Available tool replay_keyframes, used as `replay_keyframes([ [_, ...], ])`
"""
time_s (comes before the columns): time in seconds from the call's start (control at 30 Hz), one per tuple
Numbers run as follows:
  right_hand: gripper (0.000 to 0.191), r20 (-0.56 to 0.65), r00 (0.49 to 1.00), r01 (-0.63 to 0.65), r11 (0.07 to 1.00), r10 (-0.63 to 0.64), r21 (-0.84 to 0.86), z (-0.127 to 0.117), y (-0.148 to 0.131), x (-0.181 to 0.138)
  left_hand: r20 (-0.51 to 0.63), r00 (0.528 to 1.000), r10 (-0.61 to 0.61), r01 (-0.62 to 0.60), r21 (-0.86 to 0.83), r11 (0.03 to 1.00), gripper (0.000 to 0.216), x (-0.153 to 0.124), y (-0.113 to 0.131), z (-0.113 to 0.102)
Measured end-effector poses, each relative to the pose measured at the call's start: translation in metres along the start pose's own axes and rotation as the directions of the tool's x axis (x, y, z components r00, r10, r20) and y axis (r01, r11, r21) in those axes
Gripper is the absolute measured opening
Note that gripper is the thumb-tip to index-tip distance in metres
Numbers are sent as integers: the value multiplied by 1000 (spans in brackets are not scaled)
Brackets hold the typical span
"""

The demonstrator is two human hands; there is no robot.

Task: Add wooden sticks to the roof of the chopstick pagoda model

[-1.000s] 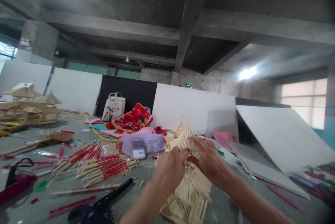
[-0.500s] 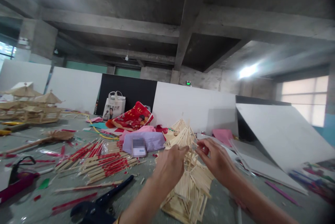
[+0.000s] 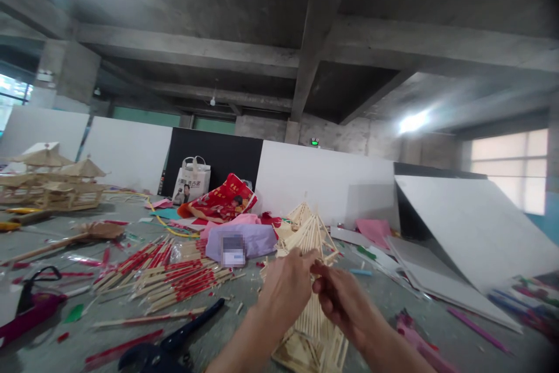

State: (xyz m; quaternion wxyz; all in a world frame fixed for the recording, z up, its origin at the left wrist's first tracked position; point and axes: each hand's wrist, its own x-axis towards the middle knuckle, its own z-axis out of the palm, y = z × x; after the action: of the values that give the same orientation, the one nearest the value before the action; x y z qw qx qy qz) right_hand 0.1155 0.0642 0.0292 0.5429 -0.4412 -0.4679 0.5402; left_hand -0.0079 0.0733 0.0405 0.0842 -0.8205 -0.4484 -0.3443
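Observation:
A pagoda-like model of pale wooden sticks (image 3: 313,233) stands on the grey floor in front of me. My left hand (image 3: 286,291) is closed on its side, fingers curled round the sticks of the roof. My right hand (image 3: 338,300) is curled against the model just right of the left hand, its fingers pinched together on a stick. The model's lower tier shows below both hands.
Paper-wrapped chopsticks (image 3: 170,274) lie scattered at left, with black cutters (image 3: 166,347) nearer me. A finished stick model (image 3: 52,181) stands far left. White boards (image 3: 471,233) lean at right; bags (image 3: 192,180) and red wrappers (image 3: 225,198) sit by the back wall.
My right hand has come down and in from the roof's right edge, closing beside the left hand. The left hand has stayed on the model.

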Motion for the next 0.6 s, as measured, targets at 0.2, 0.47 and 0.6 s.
replay_keyframes([
  [0.2, 21, -2, 1000, -11, 991, 12, 137, -1, 3, 6, -18, 1000, 10, -10, -52, 999, 30, -4, 0, -2],
  [0.47, 38, -40, 994, 96, 985, -102, -143, 0, 22, -16, -143, 980, -137, 82, -338, 937, 28, -24, -1, -8],
  [0.6, 52, 72, 983, 181, 883, -166, -434, 19, 45, -45, 37, 957, -288, 255, -579, 774, 32, -57, -3, -8],
])
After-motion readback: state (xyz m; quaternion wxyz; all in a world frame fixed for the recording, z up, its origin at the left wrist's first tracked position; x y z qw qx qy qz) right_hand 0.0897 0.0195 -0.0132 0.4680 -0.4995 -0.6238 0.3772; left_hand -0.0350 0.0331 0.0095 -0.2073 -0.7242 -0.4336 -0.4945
